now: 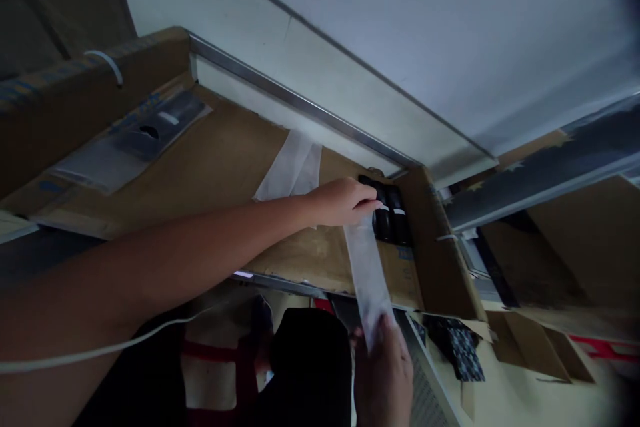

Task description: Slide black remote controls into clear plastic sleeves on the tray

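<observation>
A long translucent plastic bag (366,267) stretches between my two hands. My left hand (343,201), reaching across from the left, pinches its upper end beside several black items with white bands (399,213). My right hand (385,367), low in the view, grips the bag's lower end. More translucent bags (293,167) lie on the cardboard surface (215,153) behind my left forearm. At the left, a clear bag with a dark item inside (150,130) rests against the cardboard side.
Cardboard walls (440,240) rise at both ends of the surface, and a white panel (320,60) stands behind it. A white cable (125,345) crosses the lower left. An open cardboard box (537,347) and a dark patterned item (457,347) are at lower right.
</observation>
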The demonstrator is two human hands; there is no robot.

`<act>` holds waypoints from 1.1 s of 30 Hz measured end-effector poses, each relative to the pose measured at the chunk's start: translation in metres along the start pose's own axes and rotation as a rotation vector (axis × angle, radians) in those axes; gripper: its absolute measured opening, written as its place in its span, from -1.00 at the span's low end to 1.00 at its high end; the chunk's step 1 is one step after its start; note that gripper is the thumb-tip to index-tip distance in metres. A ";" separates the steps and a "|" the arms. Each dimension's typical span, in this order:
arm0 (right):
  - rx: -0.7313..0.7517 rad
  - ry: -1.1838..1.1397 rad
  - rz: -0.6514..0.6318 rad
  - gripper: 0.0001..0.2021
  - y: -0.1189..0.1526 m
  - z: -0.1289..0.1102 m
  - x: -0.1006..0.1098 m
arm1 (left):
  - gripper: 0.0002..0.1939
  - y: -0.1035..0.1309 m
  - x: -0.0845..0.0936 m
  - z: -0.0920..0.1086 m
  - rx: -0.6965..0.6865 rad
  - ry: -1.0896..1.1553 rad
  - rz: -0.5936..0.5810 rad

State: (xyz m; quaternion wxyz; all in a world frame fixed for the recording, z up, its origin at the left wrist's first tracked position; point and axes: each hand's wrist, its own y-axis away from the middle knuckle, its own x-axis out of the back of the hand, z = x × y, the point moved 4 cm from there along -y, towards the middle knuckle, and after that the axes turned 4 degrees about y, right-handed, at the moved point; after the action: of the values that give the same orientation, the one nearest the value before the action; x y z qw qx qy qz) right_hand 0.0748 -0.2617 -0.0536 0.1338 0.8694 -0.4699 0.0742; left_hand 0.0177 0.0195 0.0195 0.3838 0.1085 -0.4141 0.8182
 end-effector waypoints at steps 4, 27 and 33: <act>0.066 0.037 0.150 -0.67 0.002 -0.013 -0.006 | -0.64 -0.004 0.013 -0.006 0.135 0.080 0.104; 0.324 0.112 -0.182 -0.51 -0.125 -0.084 -0.088 | -0.82 -0.001 0.104 -0.064 0.340 -0.520 0.483; 0.344 0.091 -0.175 -0.47 -0.124 -0.085 -0.088 | -0.57 -0.002 0.056 -0.010 -0.096 -0.511 0.076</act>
State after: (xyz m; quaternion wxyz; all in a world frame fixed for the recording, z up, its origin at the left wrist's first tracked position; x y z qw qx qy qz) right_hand 0.1298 -0.1012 -0.0148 0.0103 0.9128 -0.3662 0.1806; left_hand -0.0177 0.0582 0.0422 0.2406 0.2777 -0.5397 0.7574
